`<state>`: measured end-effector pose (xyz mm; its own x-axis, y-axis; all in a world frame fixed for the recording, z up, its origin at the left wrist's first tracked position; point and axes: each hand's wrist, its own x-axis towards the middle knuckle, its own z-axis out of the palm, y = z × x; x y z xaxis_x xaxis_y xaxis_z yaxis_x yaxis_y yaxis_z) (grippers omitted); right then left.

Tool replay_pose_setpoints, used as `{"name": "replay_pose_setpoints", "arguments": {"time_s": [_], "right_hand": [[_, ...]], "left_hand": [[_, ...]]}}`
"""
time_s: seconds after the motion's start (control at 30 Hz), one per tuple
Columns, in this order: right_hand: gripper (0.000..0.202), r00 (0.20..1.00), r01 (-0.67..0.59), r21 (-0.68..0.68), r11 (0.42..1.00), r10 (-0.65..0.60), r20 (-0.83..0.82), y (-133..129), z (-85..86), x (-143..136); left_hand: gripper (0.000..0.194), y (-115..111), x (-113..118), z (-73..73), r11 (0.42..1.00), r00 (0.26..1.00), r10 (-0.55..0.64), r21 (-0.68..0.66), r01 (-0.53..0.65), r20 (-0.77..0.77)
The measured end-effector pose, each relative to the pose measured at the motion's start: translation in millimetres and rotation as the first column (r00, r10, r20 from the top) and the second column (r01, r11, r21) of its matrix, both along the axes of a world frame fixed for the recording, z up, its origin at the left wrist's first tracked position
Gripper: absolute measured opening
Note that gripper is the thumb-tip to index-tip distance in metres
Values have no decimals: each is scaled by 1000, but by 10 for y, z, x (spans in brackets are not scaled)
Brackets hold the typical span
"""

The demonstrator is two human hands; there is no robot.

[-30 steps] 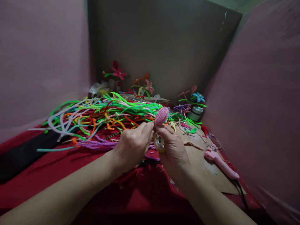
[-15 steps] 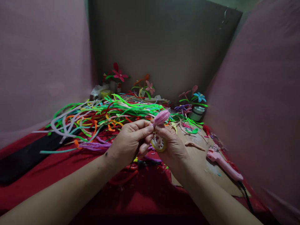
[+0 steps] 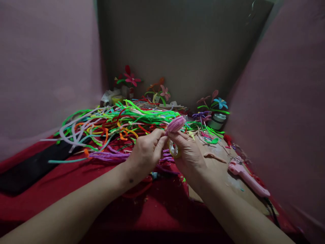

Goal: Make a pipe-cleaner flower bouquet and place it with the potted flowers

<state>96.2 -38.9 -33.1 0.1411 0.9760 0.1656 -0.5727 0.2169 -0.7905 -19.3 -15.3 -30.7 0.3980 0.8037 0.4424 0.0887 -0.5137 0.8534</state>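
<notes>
A pink fuzzy bud points up and to the right between my two hands. My left hand is closed in a pinch at the bud's lower end. Just to its right, my right hand pinches the bud's base between thumb and fingers. A roll of clear yellowish tape hangs upright against the fingers of my right hand, below the bud. The ends of my left fingers are turned away from view.
Many colored pipe cleaners are heaped behind my hands, with purple ones nearer. A pink glue gun rests on cardboard at right. Fuzzy flowers stand at the back. A black object lies on the red cloth.
My left hand has turned, its fingers now folded in more and its back showing. The tape roll has turned and looks narrower. The whole view has shifted slightly.
</notes>
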Motion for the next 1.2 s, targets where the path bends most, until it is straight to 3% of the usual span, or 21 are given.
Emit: {"name": "replay_pose_setpoints", "arguments": {"time_s": [0.07, 0.1, 0.17, 0.2, 0.27, 0.37, 0.47, 0.53, 0.6, 0.63, 0.7, 0.73, 0.77, 0.8, 0.87, 0.93, 1.0, 1.07, 1.13, 1.2], "right_hand": [[11, 999, 47, 17, 999, -48, 14, 4, -19, -8], [11, 997, 64, 26, 998, -65, 31, 5, -28, -4], [9, 995, 68, 42, 997, -71, 75, 9, -38, 16], [7, 994, 50, 47, 998, -54, 91, 13, -40, 31], [6, 995, -12, 55, 998, 7, 100, 23, -38, 69], [11, 987, -143, 61, 988, 138, 83, 41, -35, 135], [8, 964, -251, 54, 966, 245, 105, 53, -37, 191], [5, 960, -262, 50, 964, 255, 112, 54, -38, 206], [4, 974, -212, 22, 977, 209, 83, 51, -37, 194], [5, 982, -179, 1, 984, 178, 60, 50, -38, 179], [6, 994, -106, -29, 994, 107, 26, 49, -48, 142], [6, 997, -71, -32, 997, 72, 21, 50, -57, 123], [5, 999, -38, -25, 999, 39, 24, 51, -70, 107], [5, 999, -9, -9, 1000, 9, 34, 52, -85, 96], [4, 997, 39, 39, 998, -42, 70, 54, -117, 89], [5, 990, 67, 92, 994, -78, 119, 53, -138, 102], [3, 984, 68, 104, 992, -84, 159, 52, -140, 127], [3, 987, 19, 63, 998, -29, 158, 49, -122, 152], [6, 992, -65, 17, 998, 62, 110, 40, -91, 171], [9, 987, -150, -14, 989, 151, 59, 21, -53, 181]], "left_hand": [[10, -16, 8, -13, 982, 994, 104, 162, -97, -33], [12, -22, 3, -6, 987, 996, 85, 139, -78, -41], [18, -30, -18, 35, 995, 999, -54, -89, 53, -3], [19, -29, -34, 62, 959, 988, -139, -240, 150, 62], [18, -15, -65, 103, 804, 928, -274, -469, 366, 254], [11, 39, -97, 99, 573, 796, -351, -559, 600, 493], [9, 100, -104, 49, 419, 692, -407, -551, 722, 596], [9, 117, -99, 32, 361, 655, -452, -547, 755, 606], [13, 106, -86, 40, 405, 690, -481, -561, 722, 541], [17, 91, -75, 48, 481, 742, -487, -568, 668, 460], [24, 49, -47, 56, 731, 885, -422, -503, 461, 197], [24, 28, -31, 49, 865, 944, -327, -389, 317, 41], [22, 9, -15, 33, 961, 977, -193, -221, 169, -91], [19, -5, -2, 12, 998, 983, -50, -32, 45, -178], [12, -13, 13, -33, 962, 962, 151, 259, -90, -228], [13, -1, 10, -50, 947, 961, 165, 307, -92, -223], [20, 21, -6, -26, 994, 982, 28, 112, -7, -185], [25, 42, -27, 17, 971, 984, -166, -187, 152, -64], [24, 60, -45, 46, 846, 944, -308, -420, 330, 120], [20, 77, -59, 42, 684, 871, -387, -539, 492, 304]]}}
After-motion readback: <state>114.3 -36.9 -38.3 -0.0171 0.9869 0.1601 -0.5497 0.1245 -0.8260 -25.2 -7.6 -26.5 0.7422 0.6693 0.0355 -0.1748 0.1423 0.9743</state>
